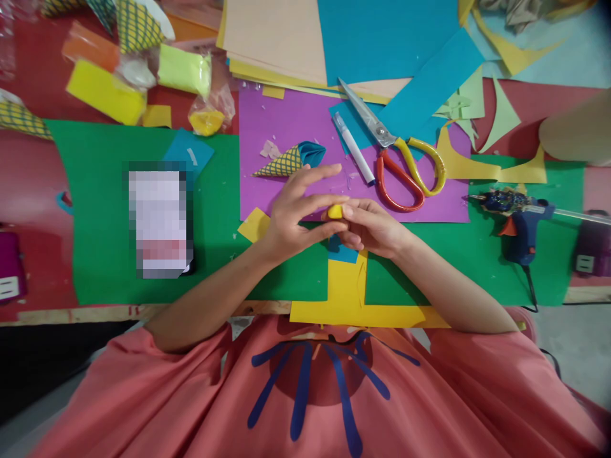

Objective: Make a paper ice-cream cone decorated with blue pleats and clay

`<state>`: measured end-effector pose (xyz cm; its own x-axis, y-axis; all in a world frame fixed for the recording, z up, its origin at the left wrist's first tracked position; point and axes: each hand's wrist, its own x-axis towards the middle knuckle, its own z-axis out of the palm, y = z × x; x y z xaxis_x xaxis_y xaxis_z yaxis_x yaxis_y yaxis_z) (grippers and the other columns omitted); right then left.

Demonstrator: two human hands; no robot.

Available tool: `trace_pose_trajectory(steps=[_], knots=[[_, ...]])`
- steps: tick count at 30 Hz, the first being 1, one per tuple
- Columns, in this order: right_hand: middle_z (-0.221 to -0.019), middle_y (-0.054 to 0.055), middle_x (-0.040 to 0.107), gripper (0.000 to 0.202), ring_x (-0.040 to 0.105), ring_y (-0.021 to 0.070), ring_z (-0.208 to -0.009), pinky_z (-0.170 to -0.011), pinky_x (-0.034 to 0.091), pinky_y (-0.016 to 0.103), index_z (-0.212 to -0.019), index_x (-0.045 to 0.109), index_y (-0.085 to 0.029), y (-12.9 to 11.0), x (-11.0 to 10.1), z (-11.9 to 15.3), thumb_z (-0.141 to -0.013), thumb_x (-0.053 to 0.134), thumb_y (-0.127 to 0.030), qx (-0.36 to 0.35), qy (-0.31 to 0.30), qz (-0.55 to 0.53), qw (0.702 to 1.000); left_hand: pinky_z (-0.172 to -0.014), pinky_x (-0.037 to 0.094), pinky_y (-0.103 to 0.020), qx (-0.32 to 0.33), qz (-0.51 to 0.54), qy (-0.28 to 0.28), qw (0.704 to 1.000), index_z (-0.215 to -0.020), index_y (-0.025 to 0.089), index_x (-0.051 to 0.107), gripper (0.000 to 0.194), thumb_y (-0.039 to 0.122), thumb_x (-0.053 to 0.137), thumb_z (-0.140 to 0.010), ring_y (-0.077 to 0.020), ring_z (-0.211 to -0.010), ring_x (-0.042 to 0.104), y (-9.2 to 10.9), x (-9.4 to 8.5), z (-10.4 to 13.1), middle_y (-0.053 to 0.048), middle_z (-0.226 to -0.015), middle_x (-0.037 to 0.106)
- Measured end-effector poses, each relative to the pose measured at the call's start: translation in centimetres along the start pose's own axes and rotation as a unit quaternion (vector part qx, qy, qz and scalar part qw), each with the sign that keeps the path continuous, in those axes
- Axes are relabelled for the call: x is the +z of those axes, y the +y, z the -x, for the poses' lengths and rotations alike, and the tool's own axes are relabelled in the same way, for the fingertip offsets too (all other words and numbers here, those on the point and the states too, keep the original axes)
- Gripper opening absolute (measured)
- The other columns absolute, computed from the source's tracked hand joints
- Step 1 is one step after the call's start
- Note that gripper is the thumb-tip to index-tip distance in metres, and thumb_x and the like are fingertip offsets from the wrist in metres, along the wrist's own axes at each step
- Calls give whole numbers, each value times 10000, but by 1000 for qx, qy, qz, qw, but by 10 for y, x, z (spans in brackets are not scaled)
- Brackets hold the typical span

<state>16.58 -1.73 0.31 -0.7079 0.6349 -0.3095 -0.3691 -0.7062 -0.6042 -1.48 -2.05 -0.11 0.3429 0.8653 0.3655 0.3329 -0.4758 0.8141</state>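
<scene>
A small yellow lump (335, 211) is pinched between the thumb and fingers of my right hand (370, 222). My left hand (298, 213) is beside it with fingers spread, its thumb and fingertips around the lump; whether they press on it is hard to tell. Just beyond my left hand, a patterned yellow-and-green cone (281, 162) with a blue folded paper top (312, 153) lies on the purple sheet (252, 127). A white marker (356, 149) and scissors (382, 133) with red and yellow handles lie to the right of the cone.
A phone (160, 219) lies left on the green sheet (105, 254). A blue glue gun (520, 229) with a cord is at the right. Clay packets (184, 70) sit at the back left, stacked coloured paper (277, 38) at the back. Yellow paper (346, 299) lies at the near edge.
</scene>
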Motion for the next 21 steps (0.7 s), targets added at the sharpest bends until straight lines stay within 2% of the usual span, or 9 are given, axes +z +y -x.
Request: trace_pose_trajectory(steps=[2, 5, 10, 15, 21], knots=[[-543, -95, 538, 351, 429, 4, -382, -360, 341, 138, -773, 623, -135, -1, 0, 0, -756, 791, -443, -3, 2, 8, 1000, -1203, 384, -461, 4, 2, -2, 1000, -1103, 345, 707, 355, 589, 599, -869, -219, -1298, 564, 0, 0, 0, -19, -1381, 616], [-544, -94, 547, 351, 426, 6, -377, -356, 331, 143, -753, 610, -136, -2, 1, 0, -750, 798, -433, -6, 3, 8, 1000, -1195, 403, -482, 44, -6, 11, 999, -1150, 377, 684, 267, 470, 586, -919, -208, -1277, 582, -4, 1, 0, -16, -1371, 621], [-582, -87, 567, 383, 444, 5, -387, -355, 352, 138, -835, 656, -129, -1, 2, 0, -723, 809, -462, 2, 12, -11, 1000, -1073, 534, -506, 95, 1, 63, 993, -1142, 380, 680, 293, 452, 680, -858, -253, -1221, 620, -12, 5, 0, -27, -1339, 631], [-576, -89, 551, 325, 446, -5, -394, -366, 372, 121, -812, 674, -129, 0, 0, 0, -744, 807, -417, -10, 0, -9, 1000, -1061, 549, -487, 104, 31, 50, 993, -1200, 363, 680, 324, 452, 632, -892, -267, -1230, 612, -14, 7, 0, -46, -1367, 608], [-645, -62, 629, 359, 500, 6, -410, -346, 390, 112, -811, 650, -134, 0, -1, 0, -752, 789, -460, -2, -4, -42, 999, -1064, 551, -493, 107, 55, 83, 989, -1182, 422, 683, 293, 366, 656, -896, -244, -1241, 608, -20, 8, 1, 26, -1381, 603]])
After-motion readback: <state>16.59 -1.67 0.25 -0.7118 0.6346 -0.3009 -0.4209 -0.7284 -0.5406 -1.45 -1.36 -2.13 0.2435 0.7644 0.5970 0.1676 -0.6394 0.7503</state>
